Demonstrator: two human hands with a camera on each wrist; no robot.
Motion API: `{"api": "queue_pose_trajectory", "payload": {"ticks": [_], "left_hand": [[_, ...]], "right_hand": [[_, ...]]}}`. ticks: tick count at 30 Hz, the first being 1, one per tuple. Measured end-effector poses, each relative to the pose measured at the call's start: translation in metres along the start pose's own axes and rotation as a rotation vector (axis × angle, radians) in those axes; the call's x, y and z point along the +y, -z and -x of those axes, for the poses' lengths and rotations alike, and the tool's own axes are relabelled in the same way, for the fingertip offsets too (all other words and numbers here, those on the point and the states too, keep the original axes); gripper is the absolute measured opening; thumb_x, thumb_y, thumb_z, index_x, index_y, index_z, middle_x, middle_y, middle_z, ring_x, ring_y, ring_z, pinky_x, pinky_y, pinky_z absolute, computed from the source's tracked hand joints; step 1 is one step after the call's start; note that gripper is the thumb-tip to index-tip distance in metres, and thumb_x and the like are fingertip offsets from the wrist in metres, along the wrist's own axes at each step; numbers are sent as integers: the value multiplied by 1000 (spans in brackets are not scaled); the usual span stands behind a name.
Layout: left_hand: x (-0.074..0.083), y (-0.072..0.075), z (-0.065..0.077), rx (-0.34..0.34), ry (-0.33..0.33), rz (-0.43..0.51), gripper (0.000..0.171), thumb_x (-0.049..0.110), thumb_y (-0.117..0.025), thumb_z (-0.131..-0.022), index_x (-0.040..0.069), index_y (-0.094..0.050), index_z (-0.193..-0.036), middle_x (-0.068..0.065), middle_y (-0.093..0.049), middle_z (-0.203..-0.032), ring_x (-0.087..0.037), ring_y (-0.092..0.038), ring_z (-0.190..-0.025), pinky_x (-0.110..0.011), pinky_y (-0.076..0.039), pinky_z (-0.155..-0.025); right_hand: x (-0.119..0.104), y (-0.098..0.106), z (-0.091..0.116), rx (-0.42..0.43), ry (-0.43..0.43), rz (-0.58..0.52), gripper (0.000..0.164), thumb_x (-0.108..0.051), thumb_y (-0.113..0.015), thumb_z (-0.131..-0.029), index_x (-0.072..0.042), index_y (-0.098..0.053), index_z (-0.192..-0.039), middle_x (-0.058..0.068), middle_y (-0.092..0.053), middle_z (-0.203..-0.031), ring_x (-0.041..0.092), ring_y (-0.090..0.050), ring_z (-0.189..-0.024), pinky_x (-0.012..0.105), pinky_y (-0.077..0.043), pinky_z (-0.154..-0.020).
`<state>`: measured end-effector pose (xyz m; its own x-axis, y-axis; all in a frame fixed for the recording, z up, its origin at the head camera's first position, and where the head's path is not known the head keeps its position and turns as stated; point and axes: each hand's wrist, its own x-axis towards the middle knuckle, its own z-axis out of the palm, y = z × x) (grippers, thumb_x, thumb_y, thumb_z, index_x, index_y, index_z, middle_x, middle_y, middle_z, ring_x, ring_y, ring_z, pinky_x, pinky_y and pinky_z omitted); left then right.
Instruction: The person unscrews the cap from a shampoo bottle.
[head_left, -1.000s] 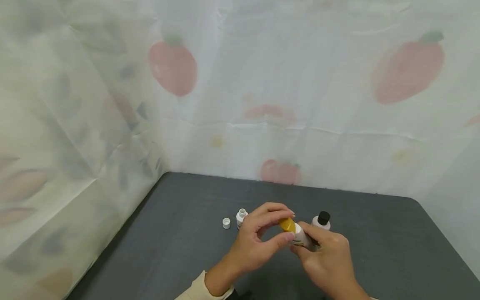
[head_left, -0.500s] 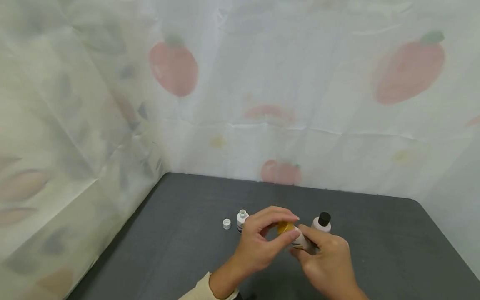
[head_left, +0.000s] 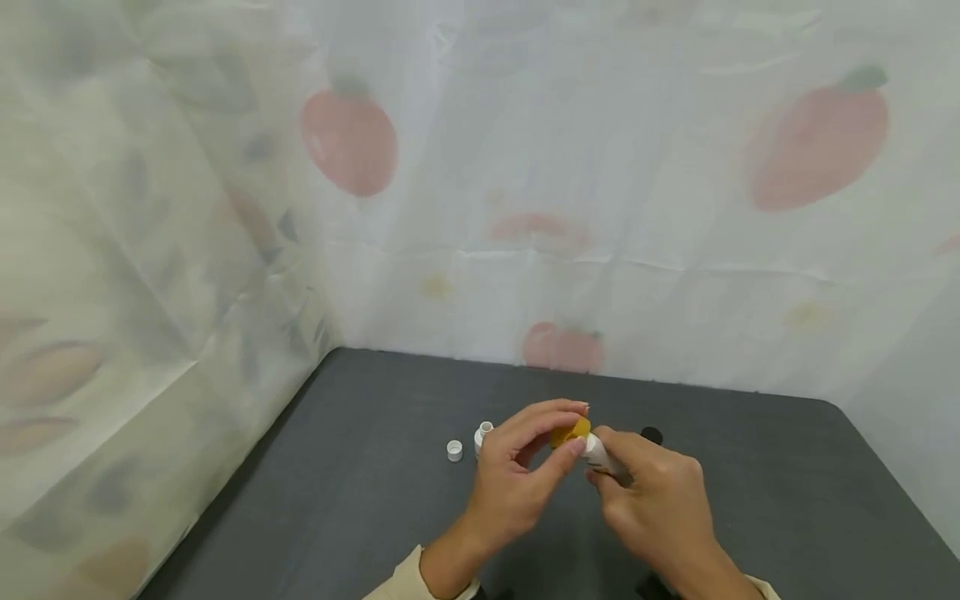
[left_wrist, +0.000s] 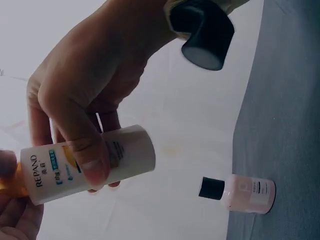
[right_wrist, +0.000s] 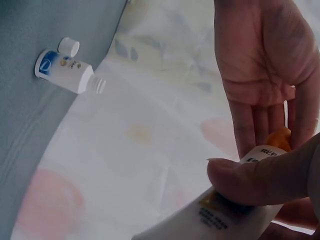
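Note:
My right hand (head_left: 656, 496) grips a white squeeze bottle (head_left: 600, 457) with REPAND printed on its label. The bottle is held tilted above the table, its yellow cap (head_left: 572, 433) toward the left. Thumb and fingers of my left hand (head_left: 517, 479) pinch that cap. In the left wrist view the cap (left_wrist: 15, 182) sits at the bottle's end, partly covered by fingertips; whether it is loose, I cannot tell. The label of the bottle (left_wrist: 90, 162) faces that camera, and the right thumb lies across it.
Behind my left hand stands an uncapped white bottle (right_wrist: 67, 71), its small white cap (head_left: 454, 451) beside it on the dark grey table (head_left: 360, 500). A pink bottle (left_wrist: 250, 194) with a black cap (head_left: 652, 435) stands behind my right hand. Patterned sheets surround the table.
Both hands have risen slightly with the squeeze bottle. My left fingers have shifted around the yellow cap. My right hand now hides most of the black-capped bottle in the head view.

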<state>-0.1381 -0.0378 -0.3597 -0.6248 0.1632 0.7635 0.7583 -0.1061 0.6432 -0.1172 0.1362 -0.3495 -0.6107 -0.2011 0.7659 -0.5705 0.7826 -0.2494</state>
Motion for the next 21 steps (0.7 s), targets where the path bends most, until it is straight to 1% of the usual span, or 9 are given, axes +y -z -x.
{"api": "queue_pose_trajectory", "payload": {"ticks": [3,6,8,10,13,16,19,21], "left_hand": [[1,2,3,-12,-23,-30,29,-7,-68,-96,-6,-68,-126,-24,-68,-129,-29,-70,-121,-38,-59,-101],[1,8,5,-67,-38,-39,36,-9,-68,-96,-9,-64,-131,-26,-64,-132,-32,-68,-124,-38,-58,-104],[0,11,6,-96,-45,-48,39,-9,-70,-94,-10,-62,-133,-27,-62,-132,-32,-68,-123,-38,-57,-105],[-1,13,6,-103,-49,-61,42,-9,-72,-92,-9,-61,-133,-26,-61,-130,-32,-69,-119,-38,-58,-103],[-3,13,4,-76,-50,-83,44,-8,-78,-87,-4,-64,-129,-22,-62,-124,-29,-70,-110,-38,-61,-98],[-2,8,1,-33,-52,-73,40,-7,-79,-87,-1,-68,-124,-20,-65,-119,-25,-71,-105,-34,-64,-90],[-2,0,-3,16,-86,-38,30,-9,-77,-88,-3,-71,-117,-22,-70,-113,-23,-74,-102,-33,-66,-81],[-3,-5,-5,44,-122,-2,23,-12,-76,-87,-7,-72,-109,-25,-72,-106,-24,-75,-94,-32,-66,-73]], "right_hand": [[-1,0,-2,-3,25,19,46,3,-98,-54,-12,-81,-94,0,-79,-84,11,-72,-63,30,-59,-54],[-1,0,-3,-18,30,32,45,3,-98,-54,-13,-80,-93,0,-79,-84,11,-72,-63,31,-59,-53],[0,0,-3,-21,33,38,45,3,-98,-54,-13,-80,-92,0,-78,-83,11,-71,-62,30,-59,-53],[0,-1,-2,-14,42,43,44,3,-98,-54,-12,-79,-91,0,-77,-82,10,-70,-60,30,-58,-52],[0,-2,0,2,61,52,43,2,-97,-55,-11,-78,-91,0,-77,-81,10,-69,-58,29,-56,-50],[-2,-3,3,12,84,48,44,2,-97,-54,-11,-77,-91,0,-76,-80,10,-66,-56,27,-53,-47],[-4,-3,6,9,101,35,45,2,-96,-54,-11,-78,-93,0,-76,-79,9,-67,-57,27,-54,-48],[-4,-3,7,2,104,27,45,2,-95,-54,-11,-79,-94,0,-76,-78,9,-68,-58,26,-55,-49]]}}
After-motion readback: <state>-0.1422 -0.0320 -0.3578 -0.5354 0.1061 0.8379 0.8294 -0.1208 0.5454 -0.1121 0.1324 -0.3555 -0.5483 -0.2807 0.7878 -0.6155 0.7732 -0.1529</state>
